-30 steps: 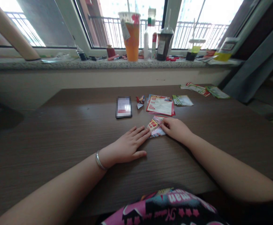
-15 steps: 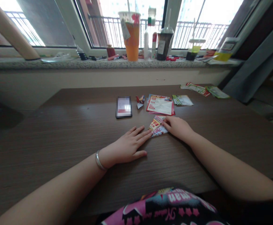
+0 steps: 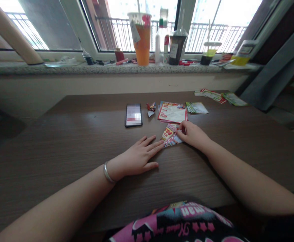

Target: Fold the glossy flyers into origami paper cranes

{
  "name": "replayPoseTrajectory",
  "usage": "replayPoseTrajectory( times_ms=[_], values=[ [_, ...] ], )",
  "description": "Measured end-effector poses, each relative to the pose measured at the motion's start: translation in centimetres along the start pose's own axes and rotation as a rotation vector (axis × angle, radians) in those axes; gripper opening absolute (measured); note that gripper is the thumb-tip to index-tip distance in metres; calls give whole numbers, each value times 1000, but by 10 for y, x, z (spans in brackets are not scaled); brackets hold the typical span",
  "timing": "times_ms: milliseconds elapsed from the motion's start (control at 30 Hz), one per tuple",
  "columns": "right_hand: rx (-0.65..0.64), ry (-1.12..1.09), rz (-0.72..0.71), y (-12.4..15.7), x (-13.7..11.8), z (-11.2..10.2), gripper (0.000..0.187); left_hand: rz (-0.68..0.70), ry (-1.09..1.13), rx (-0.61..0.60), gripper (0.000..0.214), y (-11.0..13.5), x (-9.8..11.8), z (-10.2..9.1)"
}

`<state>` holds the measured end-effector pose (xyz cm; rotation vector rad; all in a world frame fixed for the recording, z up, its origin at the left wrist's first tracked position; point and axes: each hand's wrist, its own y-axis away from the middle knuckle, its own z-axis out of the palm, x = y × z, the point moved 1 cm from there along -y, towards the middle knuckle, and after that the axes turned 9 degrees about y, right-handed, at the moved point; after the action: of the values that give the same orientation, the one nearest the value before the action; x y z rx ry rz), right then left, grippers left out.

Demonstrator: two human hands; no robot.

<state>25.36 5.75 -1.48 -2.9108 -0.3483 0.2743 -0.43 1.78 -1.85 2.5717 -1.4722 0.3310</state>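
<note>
A folded printed paper (image 3: 170, 136) with a yellow and red panel lies on the brown table in front of me. My left hand (image 3: 142, 156) rests flat on the tabletop, fingers spread, its fingertips touching the paper's left corner. At the paper's right side, my right hand (image 3: 192, 135) is closed, thumb and fingers pinching its edge; they cover part of that side. Just beyond the paper is a stack of printed leaflets (image 3: 173, 113) with red borders. A small folded paper piece (image 3: 151, 109) stands left of the stack.
A phone (image 3: 133, 115) with a blurred screen lies left of the folded piece. Green leaflets (image 3: 197, 108) are right of the stack, more leaflets (image 3: 212, 95) near the far edge. On the windowsill (image 3: 99, 69) stand an orange drink cup (image 3: 143, 43), a dark drink cup (image 3: 176, 48) and bottles.
My right hand has shifted slightly right along the paper's edge, and its fingers are a bit more raised. The left hand stays in place.
</note>
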Motion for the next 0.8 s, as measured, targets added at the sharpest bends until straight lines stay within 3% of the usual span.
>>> replayPoseTrajectory(
  times_ms=[133,300,633,800],
  values=[
    [151,89,-213,8,-12,-8,29,14,-21,11,67,0,1,1],
    [73,92,-521,14,-30,-6,23,31,-33,30,71,-2,1,3],
    [-25,-33,-489,2,-26,8,10,73,-45,91,69,-3,2,-2],
    [-20,11,-491,1,-26,11,11,113,-35,159,51,-4,0,-4]
  ],
)
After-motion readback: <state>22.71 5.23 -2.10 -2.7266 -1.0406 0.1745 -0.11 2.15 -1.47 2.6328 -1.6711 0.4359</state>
